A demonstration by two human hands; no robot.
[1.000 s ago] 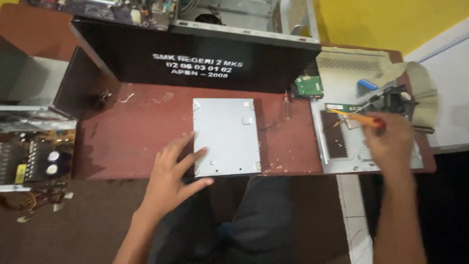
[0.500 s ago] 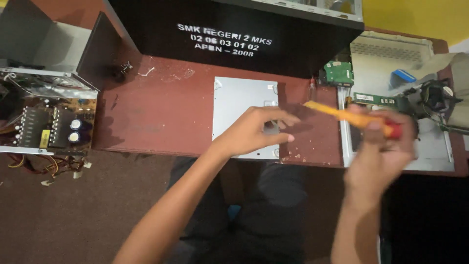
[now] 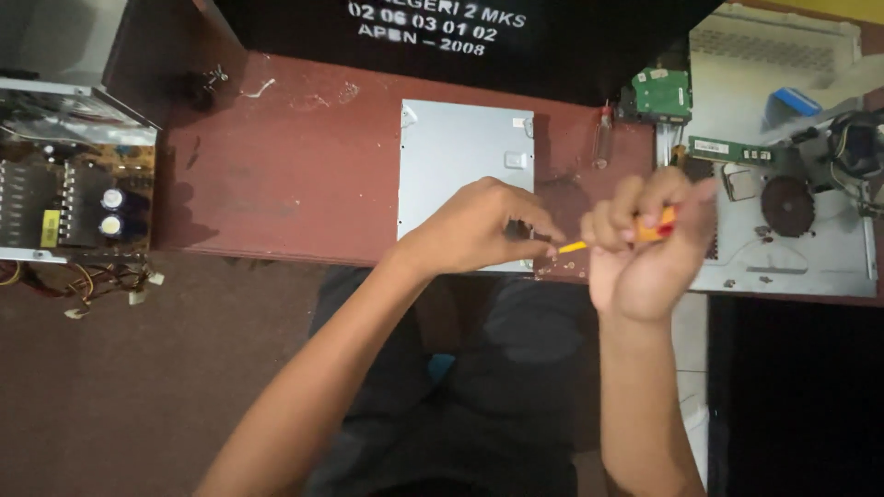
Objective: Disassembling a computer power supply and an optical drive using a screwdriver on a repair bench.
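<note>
A flat silver metal drive case (image 3: 456,156) lies on the reddish-brown table (image 3: 276,175) in front of me. My left hand (image 3: 474,228) rests over the drive's near right corner, fingers pinched together at the tip of a screwdriver (image 3: 645,230). My right hand (image 3: 645,258) is fisted around the screwdriver's orange handle just right of the drive, its thin yellow shaft pointing left into my left fingertips. Whether something small sits between those fingertips is hidden.
An open power supply (image 3: 74,198) with loose wires (image 3: 92,290) sits at the left. A black computer case panel (image 3: 442,37) stands behind the drive. A green circuit board (image 3: 661,92), a memory stick (image 3: 737,149) and a motherboard tray (image 3: 792,258) lie at the right.
My right hand has carried the screwdriver from the motherboard at the right over to the drive. My left hand has shifted from the drive's near left side to its near right corner and pinched the tip.
</note>
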